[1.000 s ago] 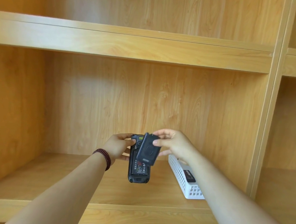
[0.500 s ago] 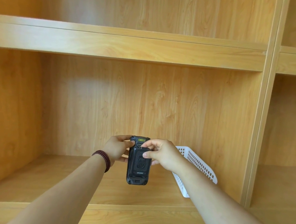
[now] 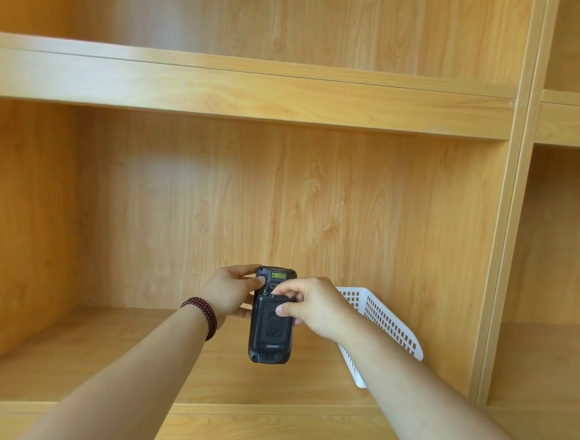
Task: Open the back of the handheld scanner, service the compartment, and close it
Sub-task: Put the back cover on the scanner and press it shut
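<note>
The right hand's thumb (image 3: 284, 310) presses flat on the back cover (image 3: 272, 325), and its index fingertip curls onto the cover's top edge, so that the right hand (image 3: 313, 307) pinches the cover's upper part between the two. The left hand's thumb (image 3: 258, 281) lies on the top left corner of the handheld scanner (image 3: 271, 316), with the other fingers wrapped round behind the left side; the left hand (image 3: 230, 293) is closed around the device and carries it upright in the air, back face toward the camera. The cover sits in place over the lower two thirds of the back, and a small yellow label (image 3: 277, 275) shows above it. There is one scanner and one cover. On the left wrist is one dark red bead bracelet (image 3: 201, 313), wound in several turns. Both bare forearms reach in from the near edge. Behind the right forearm, one white perforated basket (image 3: 382, 321) stands on the wooden shelf (image 3: 66, 358), tilted, right of the scanner and farther back.
</note>
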{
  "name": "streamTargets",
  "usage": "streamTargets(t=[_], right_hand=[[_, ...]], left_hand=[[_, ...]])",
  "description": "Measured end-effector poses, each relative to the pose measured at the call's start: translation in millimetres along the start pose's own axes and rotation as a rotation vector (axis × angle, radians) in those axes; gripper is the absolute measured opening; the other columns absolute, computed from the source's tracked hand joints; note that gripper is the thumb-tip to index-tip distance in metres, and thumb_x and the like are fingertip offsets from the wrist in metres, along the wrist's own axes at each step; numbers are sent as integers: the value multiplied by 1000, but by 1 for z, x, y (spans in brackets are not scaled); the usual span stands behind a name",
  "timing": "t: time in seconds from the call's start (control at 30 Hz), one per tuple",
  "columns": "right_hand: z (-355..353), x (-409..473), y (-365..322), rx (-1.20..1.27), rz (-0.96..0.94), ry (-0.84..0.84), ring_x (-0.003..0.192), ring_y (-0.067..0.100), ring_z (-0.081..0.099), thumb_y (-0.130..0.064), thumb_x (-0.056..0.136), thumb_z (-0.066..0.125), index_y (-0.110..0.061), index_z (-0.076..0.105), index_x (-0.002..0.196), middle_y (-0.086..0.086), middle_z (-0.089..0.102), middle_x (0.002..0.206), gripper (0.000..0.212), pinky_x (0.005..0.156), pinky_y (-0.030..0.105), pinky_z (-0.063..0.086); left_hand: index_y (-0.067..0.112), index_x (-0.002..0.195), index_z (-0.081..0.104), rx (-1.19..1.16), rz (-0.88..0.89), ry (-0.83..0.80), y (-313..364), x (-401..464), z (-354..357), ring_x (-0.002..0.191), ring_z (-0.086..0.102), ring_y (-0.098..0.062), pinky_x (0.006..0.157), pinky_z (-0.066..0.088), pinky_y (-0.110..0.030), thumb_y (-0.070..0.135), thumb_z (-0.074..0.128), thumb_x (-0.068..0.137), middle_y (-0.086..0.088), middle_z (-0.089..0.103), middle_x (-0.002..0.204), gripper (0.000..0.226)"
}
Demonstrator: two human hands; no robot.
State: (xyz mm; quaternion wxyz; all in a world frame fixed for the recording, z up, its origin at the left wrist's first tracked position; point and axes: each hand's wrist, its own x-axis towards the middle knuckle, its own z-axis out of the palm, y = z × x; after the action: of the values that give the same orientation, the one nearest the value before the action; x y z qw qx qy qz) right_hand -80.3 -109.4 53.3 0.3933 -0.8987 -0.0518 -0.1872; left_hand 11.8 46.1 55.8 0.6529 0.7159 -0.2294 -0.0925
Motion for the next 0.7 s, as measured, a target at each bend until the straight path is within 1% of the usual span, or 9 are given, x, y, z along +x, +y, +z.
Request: streamTargets(t=[0.07,0.2,0.27,0.3,0.33,0.43,0.5,0.57,0.7], right_hand=[[-1,0,1,-19,5,9,64,0,58,-9,84,73,-19,72,108,-13,58,77,26,64,15,55],[1,0,5,-24,28,23,65,2,59,-12,84,73,-21,71,113,-12,58,81,30,60,13,51],[3,1,8,-40,-1,42,70,4,59,-14,84,73,-22,72,114,-12,61,90,31,70,23,56],[4,2,10,-51,-22,57,73,3,58,-15,84,73,-22,71,115,-13,59,95,32,77,27,56],[4,2,11,-65,-39,70,74,1,55,-16,84,74,-22,71,116,-14,56,98,33,81,26,54],[5,2,15,-140,-72,93,74,-1,47,-21,86,72,-24,68,121,-13,46,98,35,77,16,43],[7,1,16,-167,-89,108,74,-3,46,-22,88,70,-25,66,123,-16,45,95,35,73,9,36],[9,-1,18,-173,-112,146,76,-4,46,-23,88,69,-25,66,121,-18,45,95,33,72,10,35],[14,-7,22,-193,-137,313,82,1,50,-25,82,73,-24,61,104,-20,49,93,25,73,13,39]], left_hand=[[13,131,58,2,2,5,0,0,1,75,72,-22,67,63,-41,12,61,94,-10,75,95,37],[13,130,58,9,18,5,1,0,6,76,71,-22,68,62,-41,11,61,94,-8,74,94,37],[13,130,58,3,23,2,2,0,8,74,71,-20,64,62,-38,12,60,94,-7,74,92,36],[13,129,59,-1,23,1,2,-1,8,73,71,-20,61,61,-36,12,60,94,-7,74,91,35],[13,128,59,-4,21,1,3,-1,8,73,71,-20,60,61,-35,12,60,94,-7,74,91,34],[14,127,60,-18,18,-2,3,-1,9,74,71,-20,58,60,-34,13,60,94,-8,74,92,33],[14,128,60,-19,19,-4,3,-1,9,76,72,-21,59,60,-34,13,60,94,-9,74,94,33],[14,128,60,-18,17,-6,2,0,8,77,72,-22,61,61,-36,13,60,94,-10,74,95,34],[13,130,58,-20,31,1,2,0,7,77,72,-21,59,60,-34,13,60,95,-9,75,95,35]])
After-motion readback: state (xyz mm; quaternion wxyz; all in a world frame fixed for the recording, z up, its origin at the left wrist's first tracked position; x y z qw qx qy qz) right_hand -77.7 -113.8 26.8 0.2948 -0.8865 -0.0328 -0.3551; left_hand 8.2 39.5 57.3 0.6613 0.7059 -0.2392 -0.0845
